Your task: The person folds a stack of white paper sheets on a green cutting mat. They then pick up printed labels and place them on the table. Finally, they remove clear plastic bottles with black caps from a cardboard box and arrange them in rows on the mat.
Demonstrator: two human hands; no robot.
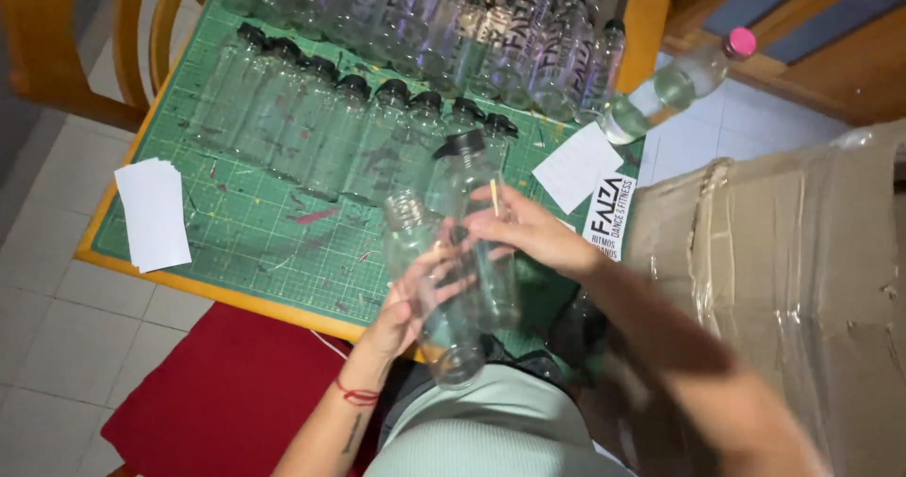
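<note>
Over the near edge of the green cutting mat [255, 232] on the worktop, the left hand [415, 298] is wrapping its grip around an uncapped clear bottle [425, 279], while the right hand [528, 232] is closing its grip on a black-capped clear bottle [472, 194], both bottles touching, rows of capped bottles [359, 128] lying behind.

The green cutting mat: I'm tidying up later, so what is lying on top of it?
On the green cutting mat, rows of clear bottles and white sheets. The left hand and right hand cover its near edge.
</note>
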